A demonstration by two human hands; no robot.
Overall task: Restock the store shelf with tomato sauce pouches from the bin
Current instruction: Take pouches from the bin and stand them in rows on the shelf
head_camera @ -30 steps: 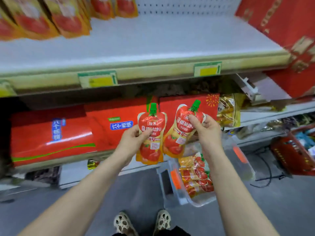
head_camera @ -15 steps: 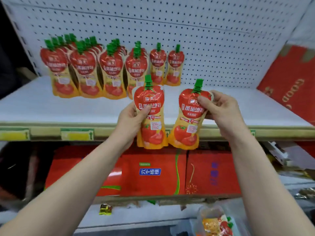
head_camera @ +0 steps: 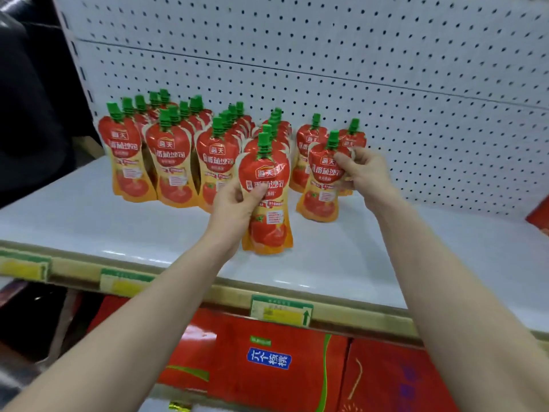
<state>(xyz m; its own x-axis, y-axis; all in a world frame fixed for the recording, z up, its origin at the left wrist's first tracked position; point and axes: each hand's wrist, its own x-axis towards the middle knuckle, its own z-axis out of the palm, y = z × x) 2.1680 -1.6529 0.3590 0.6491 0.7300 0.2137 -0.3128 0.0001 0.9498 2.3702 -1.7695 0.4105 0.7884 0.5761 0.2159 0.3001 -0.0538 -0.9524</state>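
Pouch (head_camera: 267, 221) is being gripped by the left hand (head_camera: 234, 203) over the shelf (head_camera: 118, 227); right hand (head_camera: 362, 171) is pinching a second pouch (head_camera: 319, 197) (near its top).

Red boxes (head_camera: 237, 376) along bottom; white pegboard (head_camera: 386, 69) behind; dark blurred shape (head_camera: 26, 114) far left, perhaps clothing.

white shelf (head_camera: 89, 221) bears pouch rows (head_camera: 178, 156) (upright).

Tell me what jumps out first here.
Each hand holds a red, green-capped tomato sauce pouch at the white shelf: the left hand grips the left pouch mid-body, the right hand pinches the right pouch near its top. Behind, rows of matching pouches stand before the pegboard.
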